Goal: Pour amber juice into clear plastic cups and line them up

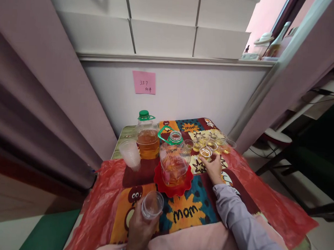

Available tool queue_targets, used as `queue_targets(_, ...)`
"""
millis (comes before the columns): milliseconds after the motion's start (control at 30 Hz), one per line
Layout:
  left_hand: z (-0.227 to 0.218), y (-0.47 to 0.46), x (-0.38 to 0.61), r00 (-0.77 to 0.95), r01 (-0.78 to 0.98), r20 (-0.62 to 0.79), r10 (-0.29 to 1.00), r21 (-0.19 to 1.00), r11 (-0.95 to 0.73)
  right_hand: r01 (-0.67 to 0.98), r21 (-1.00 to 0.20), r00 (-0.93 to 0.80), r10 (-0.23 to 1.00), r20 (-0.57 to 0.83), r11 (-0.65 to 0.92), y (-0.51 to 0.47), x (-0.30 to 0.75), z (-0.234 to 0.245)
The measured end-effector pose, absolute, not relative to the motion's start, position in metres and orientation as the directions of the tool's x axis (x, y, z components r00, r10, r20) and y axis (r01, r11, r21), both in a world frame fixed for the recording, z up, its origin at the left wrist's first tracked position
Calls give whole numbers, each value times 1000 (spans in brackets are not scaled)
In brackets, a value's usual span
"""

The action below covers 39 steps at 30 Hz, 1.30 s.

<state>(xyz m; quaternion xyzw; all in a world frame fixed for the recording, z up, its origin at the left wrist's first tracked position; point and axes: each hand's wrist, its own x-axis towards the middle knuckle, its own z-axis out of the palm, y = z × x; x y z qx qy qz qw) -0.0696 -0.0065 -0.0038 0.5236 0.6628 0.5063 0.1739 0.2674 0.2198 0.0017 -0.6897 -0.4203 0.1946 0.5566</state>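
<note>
My left hand (139, 227) is closed round an empty clear plastic cup (152, 204) near the table's front edge. My right hand (213, 167) reaches forward, its fingers pinched on a small filled cup (205, 153) of amber liquid. Several more small filled cups (212, 144) stand in a cluster just beyond it. Between my hands, an open jug (174, 162) partly full of amber liquid sits on a red plate (173, 184). A second jug with a green cap (147, 137) stands behind it to the left.
A stack of empty plastic cups (130, 154) lies tilted beside the capped jug. The small table has a colourful "mom" cloth (186, 212) over red plastic sheeting (102, 207). A pink note (143, 82) is stuck on the wall behind. Curtains hang left and right; chair legs (291, 189) stand at right.
</note>
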Motion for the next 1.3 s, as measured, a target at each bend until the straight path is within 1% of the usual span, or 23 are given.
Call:
queue_targets(133,-3,-6,-70,-395,533,296,870,845,-45,387,-917,612,771,178,-96,229,248,-4)
queue_targets(233,-1,-5,-69,-388,522,283,877,852,-44,394,-913,627,757,184,-105,232,243,-2)
queue_targets(433,5,-6,-68,-399,501,236,886,866,-5,378,-923,624,755,199,-69,225,244,6)
queue_targets(567,7,-7,-68,-386,474,198,901,881,10,350,-937,587,777,228,10,215,246,27)
queue_targets(633,6,-8,-68,-388,459,183,903,888,18,268,-957,525,815,244,114,208,247,50)
queue_targets(700,5,-8,-68,-391,457,188,901,889,13,108,-967,428,868,254,230,200,247,84)
queue_targets(767,5,-7,-68,-384,465,209,899,885,-8,6,-963,317,912,259,271,190,246,125)
queue_targets(833,6,-7,-68,-374,470,229,899,882,-29,-42,-956,195,940,278,291,181,245,166)
queue_targets(900,6,-7,-67,-374,469,238,896,883,-39,-45,-956,71,956,286,289,174,243,202)
queue_targets(967,6,-7,-67,-383,462,235,893,886,-35,-41,-958,-20,959,284,283,171,240,228)
queue_targets(1100,4,-7,-66,-380,461,245,892,886,-48,-67,-964,-119,958,262,256,174,229,252)
queue_targets(1300,8,-8,-67,-384,471,243,891,881,-38,-59,-972,-196,952,234,226,183,214,259)
